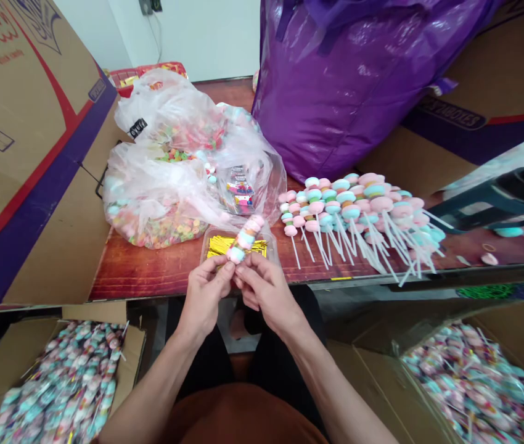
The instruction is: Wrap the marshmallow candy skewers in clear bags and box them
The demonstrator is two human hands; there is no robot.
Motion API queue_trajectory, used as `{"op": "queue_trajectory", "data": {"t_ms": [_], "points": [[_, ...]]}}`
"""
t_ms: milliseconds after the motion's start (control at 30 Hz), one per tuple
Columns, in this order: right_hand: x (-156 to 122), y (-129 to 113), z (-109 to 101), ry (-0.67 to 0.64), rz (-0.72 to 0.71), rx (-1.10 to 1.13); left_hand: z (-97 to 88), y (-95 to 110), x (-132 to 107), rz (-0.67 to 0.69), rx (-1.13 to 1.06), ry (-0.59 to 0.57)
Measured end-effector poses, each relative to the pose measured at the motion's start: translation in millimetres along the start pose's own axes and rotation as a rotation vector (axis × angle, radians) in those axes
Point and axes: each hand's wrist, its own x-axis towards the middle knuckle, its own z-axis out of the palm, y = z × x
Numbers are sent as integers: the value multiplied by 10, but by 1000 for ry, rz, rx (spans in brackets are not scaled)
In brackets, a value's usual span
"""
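A marshmallow candy stick with pink, white and blue pieces stands tilted between my hands at the table's front edge. My left hand pinches its lower end between thumb and forefinger. Right beside it, my right hand is closed at the same lower end, its fingertips bent inward. The stick's handle and whatever else the fingertips hold are hidden. Just behind the candy, a clear plastic tub holds yellow-gold twist ties.
Many unwrapped candy sticks are piled on the right. Clear bags of candy stand behind the tub. A purple bag, a dark bottle and a large carton flank them. Open boxes of candy sticks sit below.
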Motion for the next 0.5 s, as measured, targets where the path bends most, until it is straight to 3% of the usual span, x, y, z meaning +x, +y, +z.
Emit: {"op": "queue_trajectory", "data": {"t_ms": [100,200,267,367,500], "points": [[-37,49,-5,184,-340,-291,12,71,58,-211,-216,-11],[-51,95,-43,330,-759,-697,30,127,90,-301,-330,-4],[-41,107,-76,366,-929,-872,47,144,82,-337,-364,-12],[-14,84,-99,410,-1038,-975,73,141,30,-381,-406,-37],[5,29,-36,442,-1068,-980,110,102,-36,-370,-411,-63]]}}
